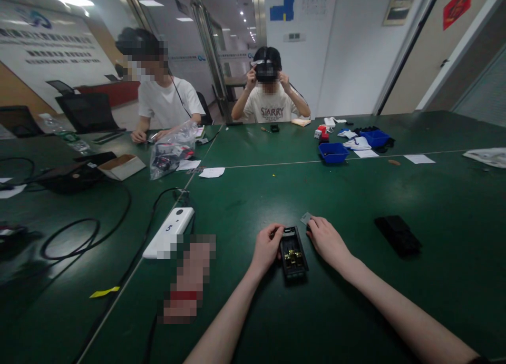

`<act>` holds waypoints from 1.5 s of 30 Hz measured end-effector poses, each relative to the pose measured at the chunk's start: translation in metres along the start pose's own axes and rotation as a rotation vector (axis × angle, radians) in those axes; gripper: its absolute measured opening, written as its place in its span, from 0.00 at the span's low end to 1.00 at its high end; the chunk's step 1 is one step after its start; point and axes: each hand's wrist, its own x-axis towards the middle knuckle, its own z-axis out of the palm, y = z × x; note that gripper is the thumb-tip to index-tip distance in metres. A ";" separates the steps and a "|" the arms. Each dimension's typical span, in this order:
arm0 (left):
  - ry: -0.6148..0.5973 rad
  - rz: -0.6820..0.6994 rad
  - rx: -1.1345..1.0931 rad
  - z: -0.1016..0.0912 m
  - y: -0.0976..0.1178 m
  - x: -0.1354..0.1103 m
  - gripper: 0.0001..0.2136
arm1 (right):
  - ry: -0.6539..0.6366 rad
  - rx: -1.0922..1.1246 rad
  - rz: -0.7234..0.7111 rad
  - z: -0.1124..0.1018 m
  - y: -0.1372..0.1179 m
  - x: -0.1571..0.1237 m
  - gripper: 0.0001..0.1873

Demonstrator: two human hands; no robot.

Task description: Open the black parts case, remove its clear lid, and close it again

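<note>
A small black open case [293, 251] with gold-coloured parts inside lies on the green table [356, 195] just in front of me. My left hand [266, 246] curls against its left side, fingers bent onto the edge. My right hand [324, 238] rests on the table at the case's upper right corner, fingers bent, fingertips close to a small grey square piece [305, 217]. Whether the right hand grips anything is unclear.
A black pouch [397, 235] lies to the right. A white power bank [169, 232] and black cables [79, 232] sit left. Farther off are blue bins [333, 152], a plastic bag [172, 150], a cardboard box [122, 166], and two seated people.
</note>
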 end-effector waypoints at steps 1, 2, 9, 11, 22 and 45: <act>-0.006 0.002 0.004 0.000 0.001 0.000 0.15 | -0.017 -0.001 -0.010 0.000 -0.002 0.001 0.13; -0.012 0.003 0.006 0.000 0.001 0.000 0.15 | -0.030 -0.005 -0.018 0.000 -0.003 0.001 0.14; -0.015 -0.014 -0.016 0.002 0.006 -0.002 0.14 | -0.115 0.000 0.052 -0.013 -0.004 0.006 0.24; -0.020 -0.016 -0.019 0.002 0.006 -0.002 0.14 | -0.140 0.010 0.109 -0.022 -0.002 0.008 0.24; -0.005 0.008 -0.011 0.002 0.002 0.000 0.14 | -0.043 1.318 0.421 -0.037 -0.013 0.012 0.16; 0.036 0.090 0.072 0.002 0.001 0.001 0.14 | -0.165 1.530 0.362 -0.019 -0.045 0.004 0.22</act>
